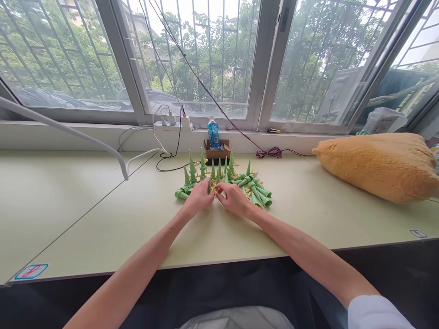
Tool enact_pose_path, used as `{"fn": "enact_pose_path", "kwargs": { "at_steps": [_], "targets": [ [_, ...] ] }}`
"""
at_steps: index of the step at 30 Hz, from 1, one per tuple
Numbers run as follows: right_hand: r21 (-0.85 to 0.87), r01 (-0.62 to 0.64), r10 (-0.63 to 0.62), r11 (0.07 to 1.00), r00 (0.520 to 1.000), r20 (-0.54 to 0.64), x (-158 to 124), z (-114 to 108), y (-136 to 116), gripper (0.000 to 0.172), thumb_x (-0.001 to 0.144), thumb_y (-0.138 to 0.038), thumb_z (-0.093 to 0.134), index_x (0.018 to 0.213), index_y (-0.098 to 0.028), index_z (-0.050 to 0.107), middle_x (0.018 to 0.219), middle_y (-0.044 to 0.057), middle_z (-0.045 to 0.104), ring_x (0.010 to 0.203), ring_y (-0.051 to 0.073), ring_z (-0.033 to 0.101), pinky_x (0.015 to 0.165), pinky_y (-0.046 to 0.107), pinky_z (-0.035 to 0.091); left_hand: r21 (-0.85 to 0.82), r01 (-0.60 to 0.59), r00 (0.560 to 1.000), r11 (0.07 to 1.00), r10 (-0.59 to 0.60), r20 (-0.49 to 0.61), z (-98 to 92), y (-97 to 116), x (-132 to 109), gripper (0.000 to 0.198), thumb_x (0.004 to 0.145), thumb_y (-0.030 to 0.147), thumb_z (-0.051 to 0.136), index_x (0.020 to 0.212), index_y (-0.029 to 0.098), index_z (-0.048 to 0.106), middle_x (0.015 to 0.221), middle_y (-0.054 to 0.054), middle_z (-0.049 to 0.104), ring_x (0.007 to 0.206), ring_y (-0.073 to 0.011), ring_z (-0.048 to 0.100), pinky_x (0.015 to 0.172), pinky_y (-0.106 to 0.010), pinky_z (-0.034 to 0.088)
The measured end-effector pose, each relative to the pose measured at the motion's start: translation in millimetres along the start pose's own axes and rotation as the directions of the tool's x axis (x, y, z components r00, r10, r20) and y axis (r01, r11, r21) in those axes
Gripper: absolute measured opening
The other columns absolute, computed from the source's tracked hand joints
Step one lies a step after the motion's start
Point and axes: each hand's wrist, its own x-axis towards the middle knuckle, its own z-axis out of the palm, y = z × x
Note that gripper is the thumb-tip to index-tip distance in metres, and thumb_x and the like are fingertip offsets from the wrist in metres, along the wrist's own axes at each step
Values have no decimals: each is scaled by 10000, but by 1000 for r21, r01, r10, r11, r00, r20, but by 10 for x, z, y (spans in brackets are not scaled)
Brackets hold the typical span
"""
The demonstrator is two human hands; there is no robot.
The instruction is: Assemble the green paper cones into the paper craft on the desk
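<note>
My left hand point(199, 196) is closed around a green cone-shaped spike point(209, 184), which points upward between its fingers. Close beside it, my right hand point(232, 199) has thumb and forefinger bent together at a small yellow piece point(215, 191), largely covered by the fingers. Behind the hands, several green spikes with yellow valve-like stems stand upright, one of them a tall spike point(202, 165) at the back. To the right of my right hand, more green spikes point(262, 194) lie in a loose pile. Another lying spike point(181, 194) shows left of my left hand.
A small cardboard box point(218, 153) with a blue-labelled bottle point(213, 132) stands behind the spikes. An orange plush cushion point(373, 167) lies at right. A white tube point(85, 130) crosses at left. A power strip point(171, 122) and a coiled cable point(270, 152) are by the window.
</note>
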Motion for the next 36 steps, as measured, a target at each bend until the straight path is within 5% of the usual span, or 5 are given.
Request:
{"fn": "enact_pose_path", "kwargs": {
  "at_steps": [20,36],
  "targets": [
    [41,64,-67,997,996,57,10,39,64,153,849,-98,510,907,-168,634,892,39,688,740,134,592,675,218,406,6,-43,999,999,43,33,-7,-4,-24,208,773,200,489,977,207,529,909,-43,656,872,-221,594,691,-283,414],
    [-58,28,-22,998,995,101,12,38,62,145,860,-105,508,896,-158,639,906,60,667,857,164,586,742,245,413,103,-34,999,994,33,9,-14,31,-54,116,791,191,462,854,206,558,859,-42,664,844,-214,597,666,-271,413]
  ]
}}
